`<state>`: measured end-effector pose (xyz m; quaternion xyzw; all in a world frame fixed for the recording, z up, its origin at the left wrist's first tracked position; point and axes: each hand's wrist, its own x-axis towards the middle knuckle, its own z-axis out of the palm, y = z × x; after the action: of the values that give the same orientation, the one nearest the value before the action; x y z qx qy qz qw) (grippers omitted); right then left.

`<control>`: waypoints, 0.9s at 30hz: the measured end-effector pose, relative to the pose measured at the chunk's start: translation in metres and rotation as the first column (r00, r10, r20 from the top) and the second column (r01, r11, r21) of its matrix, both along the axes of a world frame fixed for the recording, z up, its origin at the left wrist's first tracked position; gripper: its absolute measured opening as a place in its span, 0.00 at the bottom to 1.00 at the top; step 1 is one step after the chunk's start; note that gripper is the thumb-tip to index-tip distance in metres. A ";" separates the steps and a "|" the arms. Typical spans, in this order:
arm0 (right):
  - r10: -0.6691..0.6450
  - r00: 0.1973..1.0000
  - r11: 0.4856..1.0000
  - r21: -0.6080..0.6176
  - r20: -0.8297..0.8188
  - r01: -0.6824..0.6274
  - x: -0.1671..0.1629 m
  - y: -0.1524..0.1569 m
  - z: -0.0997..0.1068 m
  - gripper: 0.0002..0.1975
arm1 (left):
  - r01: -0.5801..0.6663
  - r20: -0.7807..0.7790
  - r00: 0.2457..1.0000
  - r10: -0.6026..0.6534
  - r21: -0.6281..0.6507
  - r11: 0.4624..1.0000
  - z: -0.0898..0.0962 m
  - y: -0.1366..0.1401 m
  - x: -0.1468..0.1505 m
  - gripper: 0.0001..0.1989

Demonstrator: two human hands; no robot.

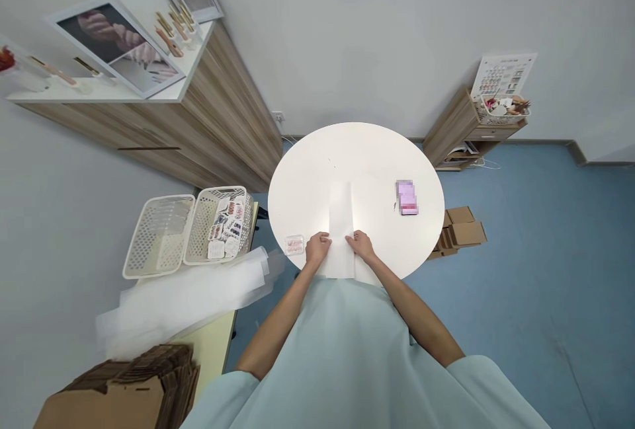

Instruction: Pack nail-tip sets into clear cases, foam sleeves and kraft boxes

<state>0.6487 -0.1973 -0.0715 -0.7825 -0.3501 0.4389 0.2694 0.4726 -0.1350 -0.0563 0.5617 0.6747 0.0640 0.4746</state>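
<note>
A long narrow strip of thin white packing sheet lies folded on the round white table, running from its middle to the near edge by my body. At the strip's left edge, my left hand is closed, thumb and fingers pinching the sheet. My right hand grips the opposite edge the same way. Just left of my left hand sits a small clear box of pinkish press-on nails. A purple, pixelated item rests on the right side of the table.
To the left, a side table bears a stack of white packing sheets, an empty white basket, a basket of small packs and flattened cardboard boxes. More brown boxes lie on the floor at right.
</note>
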 end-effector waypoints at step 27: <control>-0.001 0.571 0.996 0.050 -0.821 0.074 0.001 -0.004 -0.011 0.15 | -0.099 0.629 0.720 0.292 -0.323 0.941 0.000 -0.018 0.013 0.17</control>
<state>0.6496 -0.2013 -0.0830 -0.4864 -0.1861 0.7312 0.4406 0.4853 -0.1533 -0.0563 0.3568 0.5172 0.2197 0.7463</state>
